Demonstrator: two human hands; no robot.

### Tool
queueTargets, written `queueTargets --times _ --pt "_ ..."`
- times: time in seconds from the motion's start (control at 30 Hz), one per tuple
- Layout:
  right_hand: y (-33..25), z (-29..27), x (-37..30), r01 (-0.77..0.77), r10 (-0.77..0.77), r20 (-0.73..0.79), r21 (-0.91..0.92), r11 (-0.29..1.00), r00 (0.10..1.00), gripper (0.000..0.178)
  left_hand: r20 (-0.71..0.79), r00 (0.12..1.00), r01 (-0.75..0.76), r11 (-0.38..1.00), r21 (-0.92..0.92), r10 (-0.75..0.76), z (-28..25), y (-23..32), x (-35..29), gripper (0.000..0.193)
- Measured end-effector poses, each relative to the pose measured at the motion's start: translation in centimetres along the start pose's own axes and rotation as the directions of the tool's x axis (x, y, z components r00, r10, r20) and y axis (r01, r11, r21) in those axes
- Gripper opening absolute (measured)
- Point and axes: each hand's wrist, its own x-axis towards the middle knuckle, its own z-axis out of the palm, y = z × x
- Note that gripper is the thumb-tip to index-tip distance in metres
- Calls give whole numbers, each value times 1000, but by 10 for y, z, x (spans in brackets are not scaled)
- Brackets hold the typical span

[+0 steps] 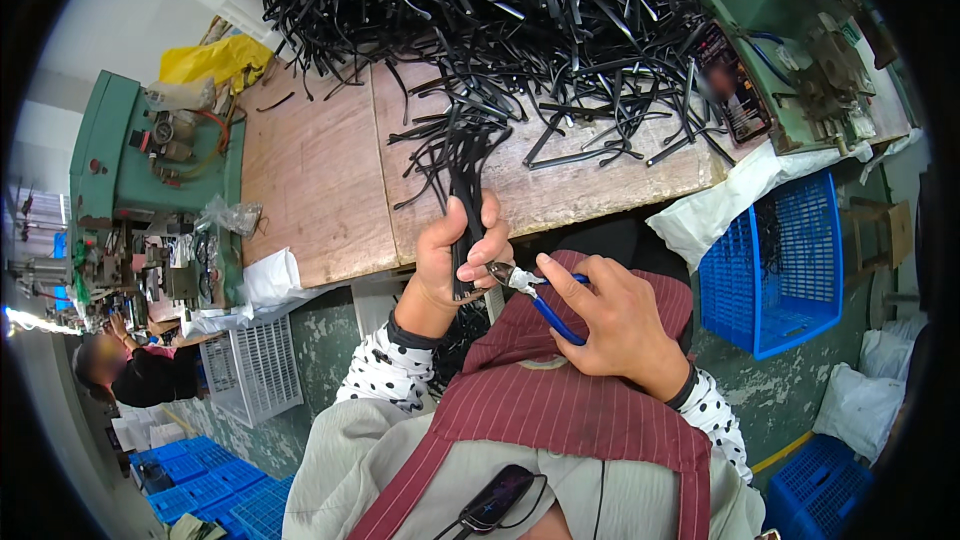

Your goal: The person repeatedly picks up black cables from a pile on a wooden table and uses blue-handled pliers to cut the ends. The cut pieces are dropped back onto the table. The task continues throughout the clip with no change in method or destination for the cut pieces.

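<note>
My left hand is closed round a bundle of thin black eyeglass temples, held upright with their curved ends fanning out at the top. In my right hand is a pair of cutting pliers with blue handles and white wrapping near the joint. The pliers' jaws point left and meet the fingers of my left hand, near the lower part of the bundle. Whether the jaws grip a temple is hard to make out. Beyond my hands, a large heap of black temples covers the back of the wooden table.
Green machines stand left and right. A phone leans by the right one. A blue crate hangs below at right, and a white crate stands at left. Another person sits far left. Yellow plastic lies behind.
</note>
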Motion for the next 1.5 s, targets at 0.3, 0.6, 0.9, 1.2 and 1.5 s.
queueTargets --times 0.3,0.6,0.9,1.2,1.5 --pt "3 9 -8 -113 111 20 221 969 994 75 86 793 -524 602 603 604 14 -24 -3 41" --pt "3 7 -11 -228 190 138 359 905 972 83 110 749 -475 413 777 653 21 -26 -4 46" --pt "-1 9 -14 -284 227 193 362 888 955 77 -113 740 -398 567 721 663 26 -32 -9 38" --pt "-11 15 -14 -359 259 286 391 847 923 74 -247 826 -192 665 722 507 17 -8 -52 23" --pt "-3 31 -19 -325 219 283 419 848 934 74 -691 707 484 -814 321 148 -3 56 -227 44"
